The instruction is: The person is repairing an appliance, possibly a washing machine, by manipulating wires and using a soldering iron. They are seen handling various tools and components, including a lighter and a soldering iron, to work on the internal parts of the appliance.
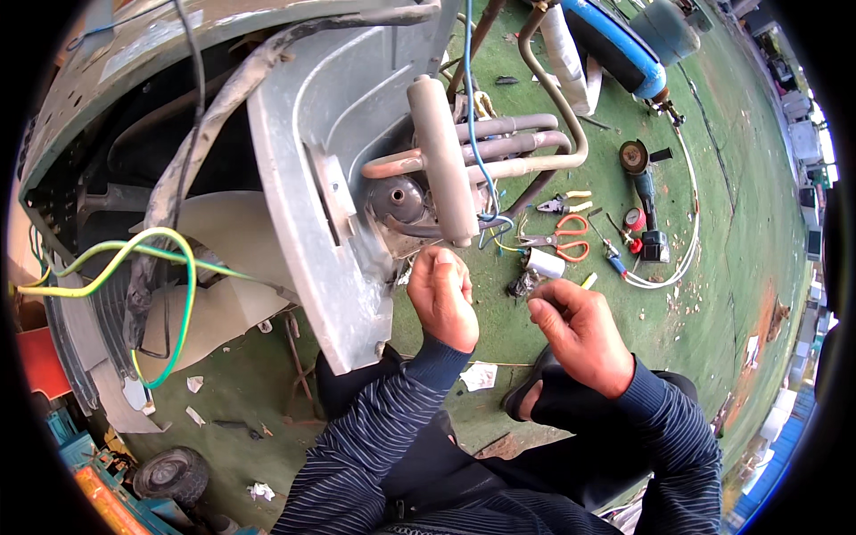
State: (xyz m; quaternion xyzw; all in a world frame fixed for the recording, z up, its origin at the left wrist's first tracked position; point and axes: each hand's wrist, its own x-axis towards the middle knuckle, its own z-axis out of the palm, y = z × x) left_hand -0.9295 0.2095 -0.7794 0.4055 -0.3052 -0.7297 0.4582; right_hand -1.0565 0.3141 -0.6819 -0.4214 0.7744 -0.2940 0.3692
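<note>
The blue wire [470,116] drops from the frame's top to centre, ending just above-right of the left hand [443,299], fingers curled; the right hand [578,332], also curled, sits farther lower right; any hold is hidden.

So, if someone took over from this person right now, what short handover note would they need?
Left hand: fingers pinched at the wires just below the grey cylinder in the opened metal casing; what they grip is hidden.
Right hand: closed, held apart over the green mat; contents unclear.
Orange-handled scissors, pliers and a small white cylinder lie on the mat.
Done: casing open, pipework exposed.
Left: loose blue wire and the wiring at the left hand.
</note>
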